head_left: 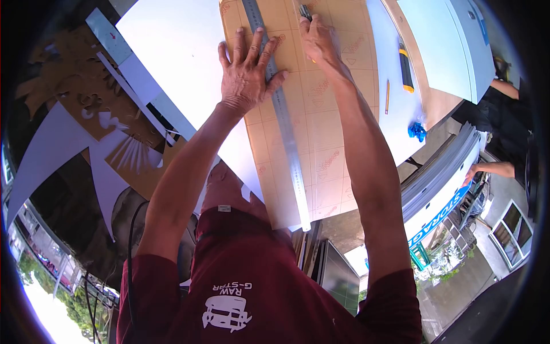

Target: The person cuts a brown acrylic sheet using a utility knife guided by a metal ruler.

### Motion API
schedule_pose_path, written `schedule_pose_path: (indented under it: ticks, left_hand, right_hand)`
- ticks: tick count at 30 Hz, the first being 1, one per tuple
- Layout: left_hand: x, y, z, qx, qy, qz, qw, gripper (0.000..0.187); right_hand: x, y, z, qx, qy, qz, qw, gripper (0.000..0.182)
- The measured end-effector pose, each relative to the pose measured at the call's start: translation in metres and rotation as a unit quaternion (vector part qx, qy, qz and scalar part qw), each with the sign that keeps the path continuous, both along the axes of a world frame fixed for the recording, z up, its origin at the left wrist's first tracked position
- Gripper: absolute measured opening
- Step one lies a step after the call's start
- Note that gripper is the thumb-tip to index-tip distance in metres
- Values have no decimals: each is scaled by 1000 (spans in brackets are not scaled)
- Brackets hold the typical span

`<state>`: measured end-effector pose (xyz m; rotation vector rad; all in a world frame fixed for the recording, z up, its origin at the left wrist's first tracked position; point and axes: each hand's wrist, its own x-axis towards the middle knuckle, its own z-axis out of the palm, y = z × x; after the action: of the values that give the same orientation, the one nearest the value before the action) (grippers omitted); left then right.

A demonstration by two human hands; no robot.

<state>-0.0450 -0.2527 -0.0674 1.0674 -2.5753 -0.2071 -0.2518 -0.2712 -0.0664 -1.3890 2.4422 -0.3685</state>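
Observation:
My left hand lies flat with fingers spread, pressing on a long steel ruler. The ruler rests lengthwise on a brown, film-covered sheet with reddish printed marks and grid lines. On the same sheet, to the right of the ruler, my right hand is closed round a utility knife. Its dark metal end shows beyond the fingers, and a bit of yellow shows under the palm. The blade's tip cannot be made out.
On the white work surface at right lie a yellow-and-black cutter, a pencil and a crumpled blue thing. Cut offcuts are piled at left. Another person's hand touches stacked panels at right.

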Motion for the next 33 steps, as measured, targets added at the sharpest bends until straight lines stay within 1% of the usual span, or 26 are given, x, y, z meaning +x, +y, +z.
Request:
schedule_pose_path:
  ticks: [2,3,4,6,8,11,14,17,20,23,25,27,31,33]
  left_hand:
    - [1,-2,2,9,-1,0,1000,68]
    - [0,-1,2,14,-1,-1,1000,68]
    - [1,-1,2,19,0,-1,1000,68]
    - [1,-2,1,25,3,-2,1000,68]
    - [1,-2,1,32,3,-1,999,68]
    - [1,-3,1,42,10,-1,999,69]
    - [2,-3,1,52,8,-1,999,68]
    - [2,-3,2,60,1,-3,998,68]
    - [2,-4,2,62,-2,-4,998,69]
    - [2,-4,1,61,-8,-2,998,69]
    - [2,-4,1,62,-13,0,998,70]
    - [2,-4,1,63,-17,1,998,70]
    - [1,-3,1,64,-18,-1,998,70]
    - [1,-4,2,64,-16,-1,998,70]
  right_hand:
    - [0,-7,-20,-32,26,-19,999,42]
    - [2,-8,-6,16,6,-5,1000,43]
    - [7,-9,23,62,-13,9,998,43]
    - [8,-14,34,87,-23,10,996,44]
    - [8,-13,19,47,-8,-14,999,43]
    - [8,-13,18,4,7,3,1000,38]
    - [-1,-15,-9,-48,15,19,999,38]
    - [3,-16,7,-1,2,8,1000,38]
    - [4,-20,8,24,18,1,1000,36]
    - [0,-18,4,24,54,23,998,34]
    - [-4,-26,-15,8,66,-8,998,31]
    - [-7,-27,-22,19,64,-24,997,31]
    - [36,-27,61,123,48,1,991,32]
    - [34,-27,64,139,47,29,989,34]
